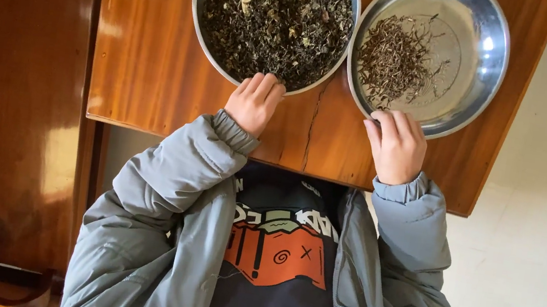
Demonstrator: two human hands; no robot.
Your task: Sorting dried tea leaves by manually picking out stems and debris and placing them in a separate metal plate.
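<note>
2 metal bowls sit side by side on the table (149,72). The left hand (253,103) curls at the full bowl (274,22), picking leaves. The right hand (396,146) pinches bits at the other bowl (467,67).

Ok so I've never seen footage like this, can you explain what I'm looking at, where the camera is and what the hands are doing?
There is no machine here: this is one picture from a camera worn on a person's head, looking straight down at their own two bare hands and grey padded jacket. They are at a brown wooden table. On it sit two round metal bowls side by side. The left bowl is full of dark dried leaves. The right bowl holds only a small heap of thin dried stems. The left hand rests with its fingertips at the near rim of the full bowl. The right hand touches the near rim of the other. Neither hand has a visible grip on anything.
</note>
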